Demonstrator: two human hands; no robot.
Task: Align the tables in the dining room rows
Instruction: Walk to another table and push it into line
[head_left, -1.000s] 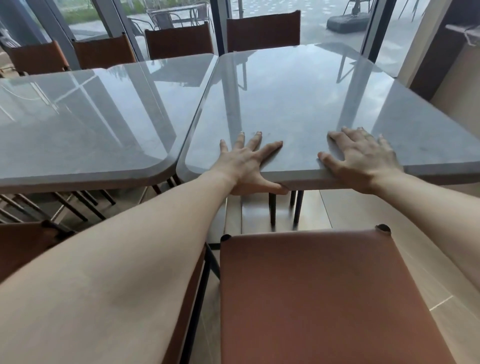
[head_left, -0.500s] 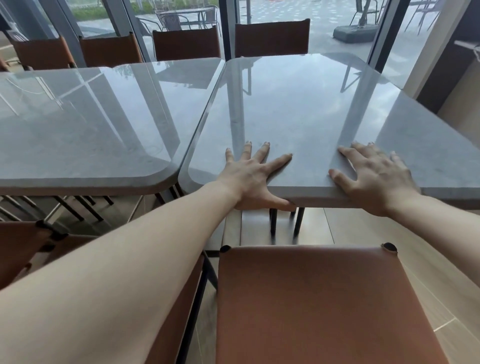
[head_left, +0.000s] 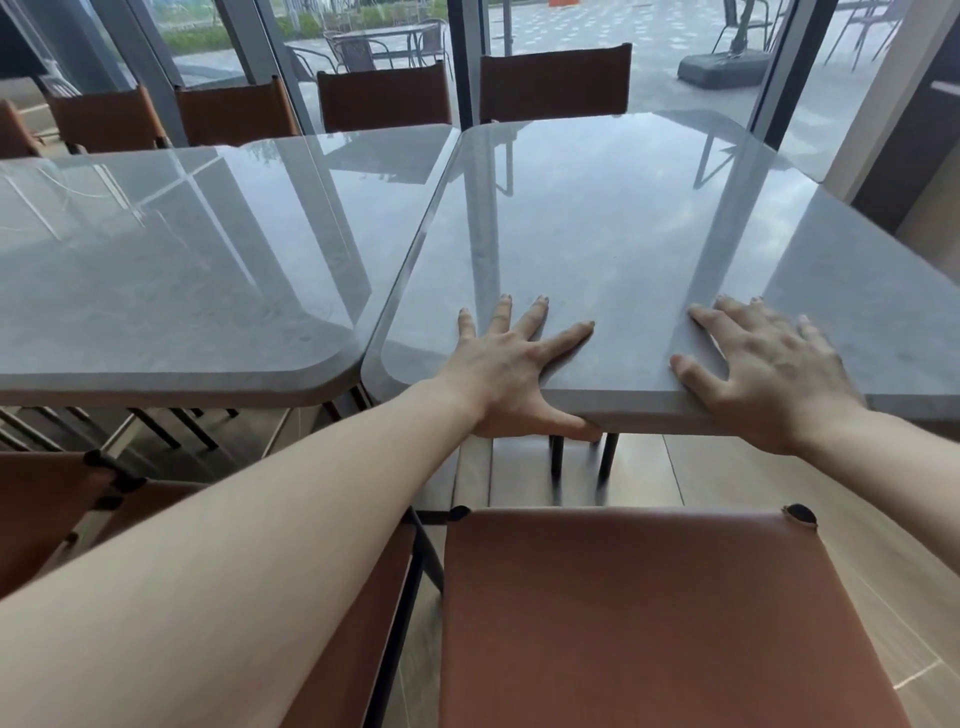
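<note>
The right table (head_left: 649, 234) filled the middle of your view, its grey polished top running from 12 o'clock down to its near edge at centre, and your two hands sat on that edge. Your left hand (head_left: 511, 371) grasped it: four fingers spread flat on the top, thumb hooked down over the rim and under. Your right hand (head_left: 763, 369), at 3 o'clock from the left, lay palm down on the same edge with fingers straight and splayed, thumb on top near the rim, pressing rather than clenching; it was slightly blurred. The left table (head_left: 171, 270) stood at 9 o'clock, its rounded near corner just beside the right table's near corner, the two long sides close together with a narrow gap that looked tighter toward the far end. The near edges were not quite level. A brown chair (head_left: 649, 613) stood at 6 o'clock right below your hands. More brown chairs (head_left: 384, 96) lined the far side at 12 o'clock, against the window (head_left: 675, 31).
</note>
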